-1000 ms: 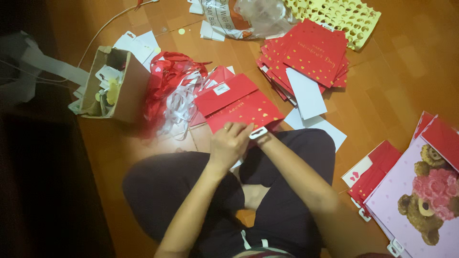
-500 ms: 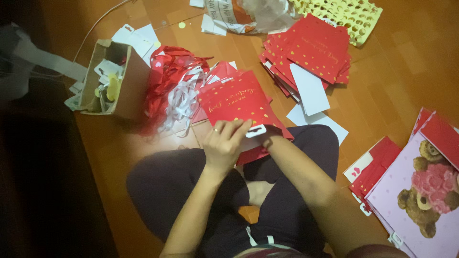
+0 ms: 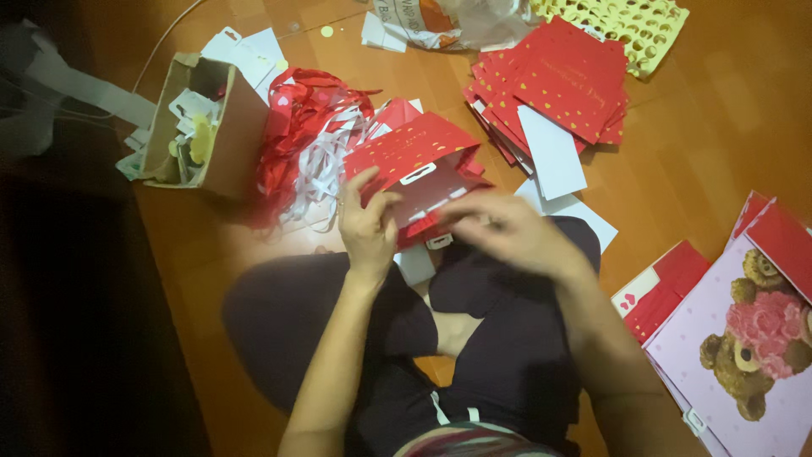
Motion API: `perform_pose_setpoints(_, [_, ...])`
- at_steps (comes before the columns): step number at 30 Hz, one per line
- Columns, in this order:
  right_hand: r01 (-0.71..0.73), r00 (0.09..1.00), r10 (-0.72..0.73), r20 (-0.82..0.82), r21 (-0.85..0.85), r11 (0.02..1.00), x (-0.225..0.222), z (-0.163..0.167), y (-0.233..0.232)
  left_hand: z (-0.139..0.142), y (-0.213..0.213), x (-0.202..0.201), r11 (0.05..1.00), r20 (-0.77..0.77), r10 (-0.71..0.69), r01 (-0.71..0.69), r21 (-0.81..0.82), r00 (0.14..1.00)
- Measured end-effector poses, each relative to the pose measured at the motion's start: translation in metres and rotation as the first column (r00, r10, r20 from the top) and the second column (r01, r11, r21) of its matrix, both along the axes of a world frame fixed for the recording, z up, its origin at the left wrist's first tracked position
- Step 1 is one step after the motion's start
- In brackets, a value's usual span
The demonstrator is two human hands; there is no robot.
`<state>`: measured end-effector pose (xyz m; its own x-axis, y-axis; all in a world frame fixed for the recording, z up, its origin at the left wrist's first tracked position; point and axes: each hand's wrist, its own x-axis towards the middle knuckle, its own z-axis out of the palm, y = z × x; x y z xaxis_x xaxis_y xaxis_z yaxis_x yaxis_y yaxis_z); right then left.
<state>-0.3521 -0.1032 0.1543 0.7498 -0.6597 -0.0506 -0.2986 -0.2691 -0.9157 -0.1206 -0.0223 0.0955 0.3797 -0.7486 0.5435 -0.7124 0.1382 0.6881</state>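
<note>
I sit cross-legged on a wooden floor. My left hand grips the left edge of a red paper gift bag with small gold hearts, held up over my knees. On the bag's right side sits my right hand, blurred, fingers on its lower edge. The bag is partly opened, with a white tag at its mouth. More flat red bags lie under it.
A pile of red and white ribbons lies left of the bag. A cardboard box stands further left. A stack of red bags and a yellow perforated tray lie ahead. Pink teddy-bear bags lie at right.
Both hands have lifted a red bag off the floor pile and raised it. My right hand moved to its right side and the bag now stands partly opened.
</note>
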Motion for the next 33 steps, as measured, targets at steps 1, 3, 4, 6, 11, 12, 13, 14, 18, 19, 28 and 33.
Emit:
perform_pose_setpoints(1, [0.099,0.984,-0.102,0.145,0.026,0.995,-0.019,-0.006,-0.012,0.0,0.0,-0.002,1.0,0.01,-0.007,0.007,-0.007,1.0])
perform_pose_setpoints(3, [0.388,0.896,-0.375,0.237,-0.008,0.922,-0.046,-0.032,-0.052,0.001,0.0,-0.005,1.0,-0.006,-0.003,0.002,-0.031,1.0])
perform_pose_setpoints(4, [0.566,0.816,-0.542,0.203,-0.086,0.82,-0.056,-0.051,-0.074,0.002,-0.001,-0.006,0.999,-0.013,-0.002,0.002,-0.042,1.0])
perform_pose_setpoints(6, [0.642,0.718,-0.696,0.024,-0.409,0.649,-0.077,-0.09,-0.103,0.003,-0.002,-0.008,0.999,-0.056,-0.008,0.006,-0.036,0.998])
perform_pose_setpoints(11, [0.559,0.502,-0.77,-0.392,-0.533,0.636,-0.1,-0.156,-0.121,0.002,-0.005,-0.004,1.0,-0.069,0.004,-0.006,-0.022,0.998])
perform_pose_setpoints(12, [0.556,0.451,-0.764,-0.462,-0.523,0.645,-0.1,-0.159,-0.119,0.002,-0.006,-0.003,1.0,-0.065,0.007,-0.007,-0.013,0.998])
perform_pose_setpoints(13, [0.556,0.449,-0.751,-0.484,-0.506,0.659,-0.099,-0.16,-0.117,0.001,-0.006,-0.003,1.0,-0.062,0.007,-0.007,-0.005,0.998])
perform_pose_setpoints(14, [0.556,0.448,-0.739,-0.504,-0.49,0.671,-0.098,-0.161,-0.116,0.001,-0.006,-0.004,1.0,-0.089,0.002,-0.001,0.008,0.996])
perform_pose_setpoints(18, [0.482,0.443,-0.722,-0.531,-0.538,0.691,-0.093,-0.155,-0.112,0.0,-0.007,-0.004,1.0,-0.077,0.005,-0.005,0.002,0.997])
perform_pose_setpoints(19, [0.476,0.452,-0.718,-0.53,-0.538,0.696,-0.092,-0.154,-0.111,0.001,-0.007,-0.003,1.0,-0.043,0.018,-0.018,-0.012,0.999])
perform_pose_setpoints(28, [0.461,0.61,-0.671,-0.422,-0.499,0.733,-0.094,-0.153,-0.09,0.0,-0.004,0.0,1.0,-0.176,0.006,-0.002,0.018,0.984])
perform_pose_setpoints(33, [0.526,0.629,-0.703,-0.332,-0.484,0.699,-0.095,-0.149,-0.083,0.001,-0.004,0.0,1.0,-0.141,-0.004,0.002,-0.017,0.99])
